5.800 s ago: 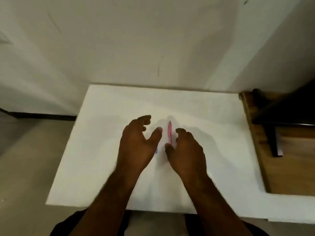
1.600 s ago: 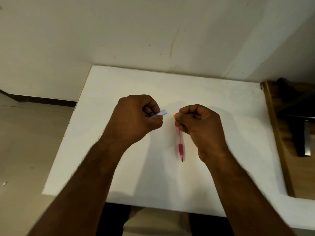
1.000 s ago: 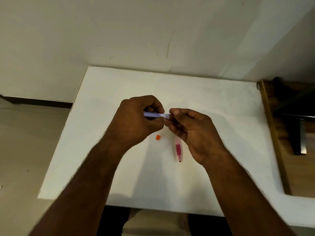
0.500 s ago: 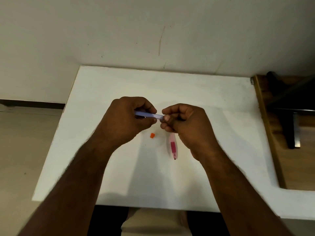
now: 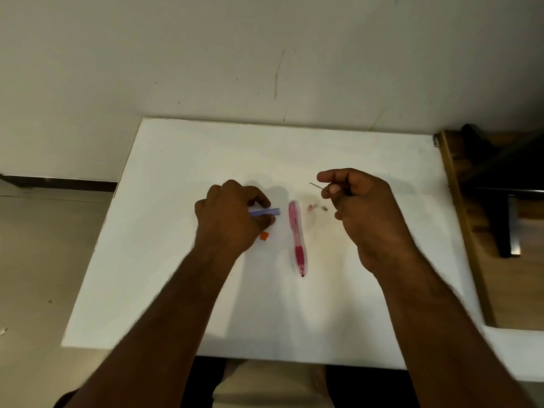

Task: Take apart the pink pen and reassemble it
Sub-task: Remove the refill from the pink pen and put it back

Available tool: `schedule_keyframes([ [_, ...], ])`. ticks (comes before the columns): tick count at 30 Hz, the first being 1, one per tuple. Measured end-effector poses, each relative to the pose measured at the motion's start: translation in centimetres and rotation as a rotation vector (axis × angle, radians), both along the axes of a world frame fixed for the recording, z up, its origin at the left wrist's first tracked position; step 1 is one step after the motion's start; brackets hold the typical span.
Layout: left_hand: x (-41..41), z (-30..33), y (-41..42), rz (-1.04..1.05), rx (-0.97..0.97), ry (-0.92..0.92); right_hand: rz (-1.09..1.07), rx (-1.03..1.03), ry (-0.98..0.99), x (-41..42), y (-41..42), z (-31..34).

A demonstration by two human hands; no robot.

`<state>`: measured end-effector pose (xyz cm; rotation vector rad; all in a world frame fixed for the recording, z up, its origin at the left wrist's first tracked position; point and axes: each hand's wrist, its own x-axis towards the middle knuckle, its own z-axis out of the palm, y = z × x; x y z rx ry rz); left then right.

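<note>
No brand, label or writing can be read on anything in the head view.

The left hand (image 5: 232,219) rests low on the white table (image 5: 182,178), knuckles up, thumb and fingers pinching a pale purple tube (image 5: 266,212) that pokes out to the right, lying almost level. The right hand (image 5: 363,207) is raised above the table, fingers curled, thumb and forefinger pressed together on a thin dark lead (image 5: 316,186) whose tip slants up and left.

The pink pen (image 5: 297,237) lies on the table between the hands, tip toward the person, untouched. A small orange piece (image 5: 264,236) sits just below the left hand, and a small pinkish part (image 5: 315,207) lies just right of the pen's far end.

Half a second ago both hands met at the tube's end; now they are well apart, the lead is out in the right hand, and the pinkish part has appeared on the table
</note>
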<state>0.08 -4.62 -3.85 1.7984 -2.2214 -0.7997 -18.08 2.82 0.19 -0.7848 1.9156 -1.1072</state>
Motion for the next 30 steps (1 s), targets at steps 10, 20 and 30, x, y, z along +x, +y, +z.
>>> schedule_keyframes([
  [10, -3.3, 3.3, 1.5, 0.095, 0.180, 0.577, 0.064, -0.114, 0.261, 0.2, 0.0, -0.1],
  [20, -2.6, 3.1, 0.9, 0.163, 0.294, 0.721, -0.038, -0.133, -0.148, 0.7, -0.2, 0.5],
  [30, -3.1, 1.7, 1.3, 0.136, 0.132, 0.367, -0.143, -0.131, -0.173, 0.5, -0.3, 0.3],
])
